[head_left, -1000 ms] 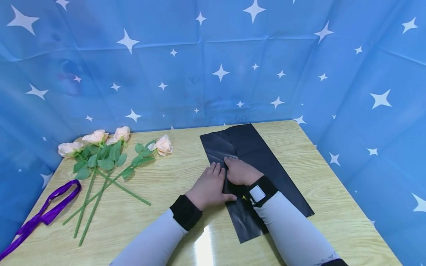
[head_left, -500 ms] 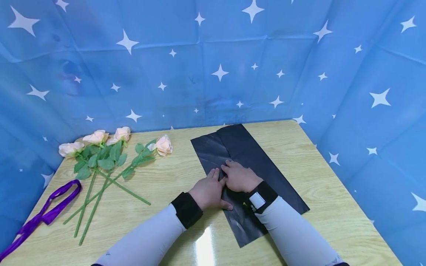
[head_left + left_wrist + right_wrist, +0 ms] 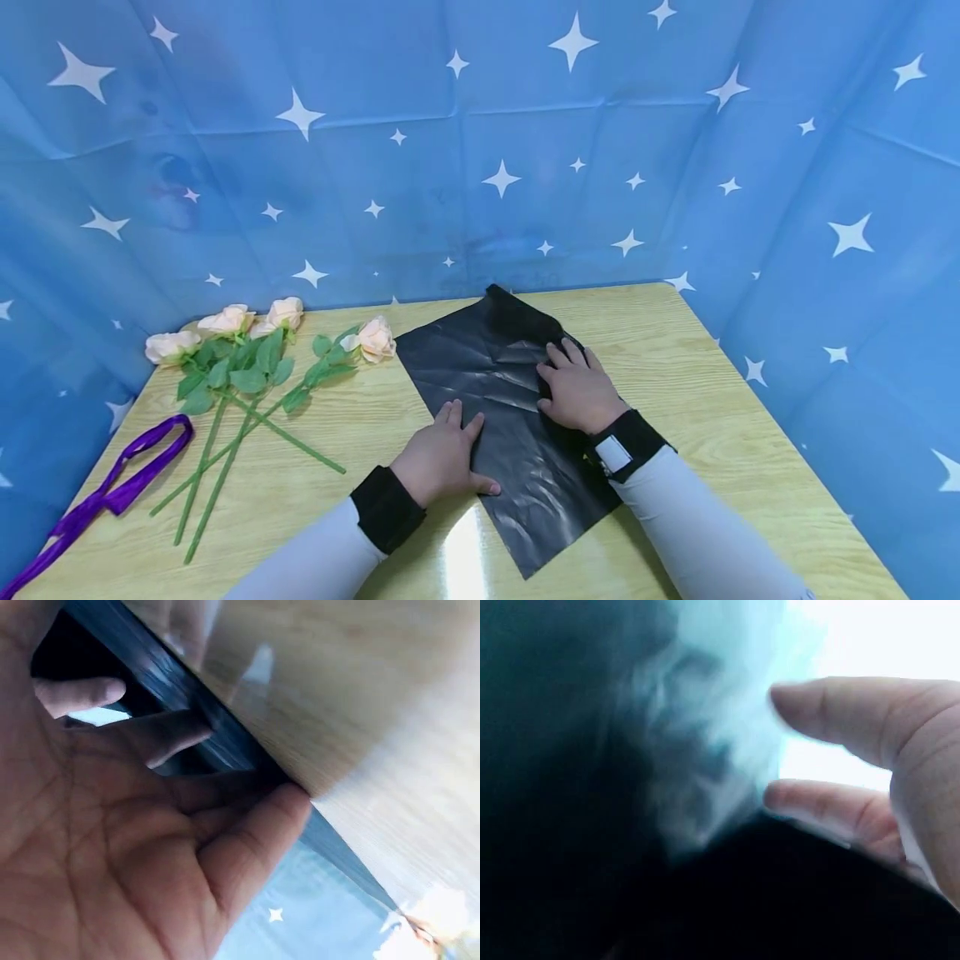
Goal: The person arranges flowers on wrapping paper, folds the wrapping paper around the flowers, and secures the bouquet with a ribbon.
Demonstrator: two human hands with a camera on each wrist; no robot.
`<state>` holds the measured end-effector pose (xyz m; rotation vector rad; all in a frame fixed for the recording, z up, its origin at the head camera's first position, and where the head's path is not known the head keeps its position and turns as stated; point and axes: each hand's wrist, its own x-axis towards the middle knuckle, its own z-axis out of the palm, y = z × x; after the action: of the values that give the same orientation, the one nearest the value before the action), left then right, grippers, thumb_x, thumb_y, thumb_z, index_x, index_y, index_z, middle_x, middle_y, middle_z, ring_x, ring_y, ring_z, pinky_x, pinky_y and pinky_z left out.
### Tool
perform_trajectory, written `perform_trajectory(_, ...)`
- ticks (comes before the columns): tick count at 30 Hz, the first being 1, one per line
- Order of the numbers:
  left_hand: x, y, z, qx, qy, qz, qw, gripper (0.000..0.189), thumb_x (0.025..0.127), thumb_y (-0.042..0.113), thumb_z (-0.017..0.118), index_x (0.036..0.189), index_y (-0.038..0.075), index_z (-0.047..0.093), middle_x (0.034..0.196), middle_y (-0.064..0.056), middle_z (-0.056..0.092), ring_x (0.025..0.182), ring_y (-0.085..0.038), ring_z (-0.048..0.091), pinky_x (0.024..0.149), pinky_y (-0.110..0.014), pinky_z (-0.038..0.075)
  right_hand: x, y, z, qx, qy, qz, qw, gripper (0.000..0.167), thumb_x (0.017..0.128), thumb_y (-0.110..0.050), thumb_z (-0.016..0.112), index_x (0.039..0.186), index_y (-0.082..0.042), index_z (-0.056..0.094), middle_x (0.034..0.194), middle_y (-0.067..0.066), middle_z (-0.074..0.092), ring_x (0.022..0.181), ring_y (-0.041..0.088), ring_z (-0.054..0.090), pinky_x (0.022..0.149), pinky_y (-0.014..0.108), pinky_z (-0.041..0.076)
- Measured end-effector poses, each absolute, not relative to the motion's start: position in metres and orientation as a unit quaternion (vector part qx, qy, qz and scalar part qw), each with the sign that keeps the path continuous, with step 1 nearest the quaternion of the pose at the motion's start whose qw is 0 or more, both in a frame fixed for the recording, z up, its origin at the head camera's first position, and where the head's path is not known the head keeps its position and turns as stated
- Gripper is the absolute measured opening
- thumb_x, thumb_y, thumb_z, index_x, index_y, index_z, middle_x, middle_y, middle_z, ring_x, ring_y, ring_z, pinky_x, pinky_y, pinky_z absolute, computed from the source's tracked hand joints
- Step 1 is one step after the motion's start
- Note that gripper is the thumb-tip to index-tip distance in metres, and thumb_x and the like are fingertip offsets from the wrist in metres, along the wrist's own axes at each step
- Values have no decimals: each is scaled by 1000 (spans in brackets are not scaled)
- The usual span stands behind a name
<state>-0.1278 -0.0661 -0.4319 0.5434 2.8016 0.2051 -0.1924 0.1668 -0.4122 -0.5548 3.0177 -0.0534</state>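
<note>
A creased black wrapping sheet (image 3: 480, 375) lies slantwise on the table, its right part raised and curling at the far corner. My left hand (image 3: 437, 457) rests at the sheet's left edge, fingers spread and thumb over the black surface. In the left wrist view, the fingertips (image 3: 289, 806) meet the edge where sheet and wood join. On the other side, my right hand (image 3: 581, 390) touches the raised right part with its fingers apart. The right wrist view is blurred, with thumb and finger stretched out beside the dark sheet (image 3: 570, 825).
Several pale pink artificial roses (image 3: 375, 340) with crossed green stems (image 3: 217, 467) lie on the left of the wooden table (image 3: 720, 467). A purple ribbon (image 3: 127, 492) trails off the near left corner. A blue star-patterned cloth (image 3: 420, 167) hangs behind and at both sides.
The sheet has spread to the left and its right part has lifted and curled. My right hand has moved right, away from my left hand, which has shifted slightly left.
</note>
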Motion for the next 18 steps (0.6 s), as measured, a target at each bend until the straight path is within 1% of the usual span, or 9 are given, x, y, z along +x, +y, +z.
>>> perform_trajectory(3, -123, -71, -432, 171, 973, 77, 137, 109, 75, 75, 78, 157, 10, 47, 164, -30, 33, 154, -44, 32, 106, -51, 54, -195, 181, -396, -179, 983, -27, 9, 61, 94, -40, 75, 142, -5, 62, 168, 23, 30, 158, 44, 20, 125, 66, 21)
perform_trajectory(7, -119, -77, -430, 151, 975, 91, 135, 109, 74, 73, 80, 156, 8, 48, 163, -32, 34, 154, -45, 32, 104, -52, 54, -205, 200, -382, -159, 987, -20, -24, 62, 93, -42, 75, 137, 2, 64, 167, 25, 30, 158, 46, 18, 126, 66, 17)
perform_trajectory(10, -118, -80, -430, 145, 976, 92, 131, 109, 74, 73, 80, 155, 6, 48, 161, -34, 35, 152, -47, 34, 100, -52, 56, -217, 209, -387, -143, 989, -16, -19, 67, 96, -45, 71, 141, 3, 61, 166, 26, 31, 159, 47, 15, 126, 67, 15)
perform_trajectory(12, -117, -82, -430, 142, 978, 90, 127, 110, 74, 73, 81, 154, 4, 48, 159, -37, 37, 151, -49, 36, 98, -53, 57, -226, 213, -396, -142, 990, -16, 5, 74, 97, -51, 67, 149, 0, 54, 166, 26, 31, 158, 48, 15, 125, 69, 17)
perform_trajectory(14, -115, -85, -430, 135, 980, 84, 122, 111, 73, 73, 81, 153, 2, 49, 157, -39, 38, 149, -50, 38, 98, -54, 57, -232, 213, -407, -148, 988, -29, 45, 82, 97, -58, 63, 157, -6, 44, 168, 26, 28, 158, 48, 15, 122, 71, 19)
perform_trajectory(16, -113, -88, -429, 127, 982, 75, 117, 112, 72, 73, 82, 152, 1, 51, 154, -40, 41, 146, -52, 42, 99, -57, 56, -237, 213, -417, -155, 983, -45, 85, 87, 97, -64, 60, 162, -13, 35, 169, 25, 24, 158, 50, 16, 119, 75, 23)
perform_trajectory(18, -110, -91, -428, 120, 984, 64, 115, 112, 71, 74, 82, 151, 2, 51, 151, -41, 44, 144, -52, 45, 99, -58, 55, -240, 211, -424, -159, 977, -58, 127, 90, 96, -67, 58, 165, -17, 30, 171, 25, 19, 158, 51, 15, 115, 79, 25)
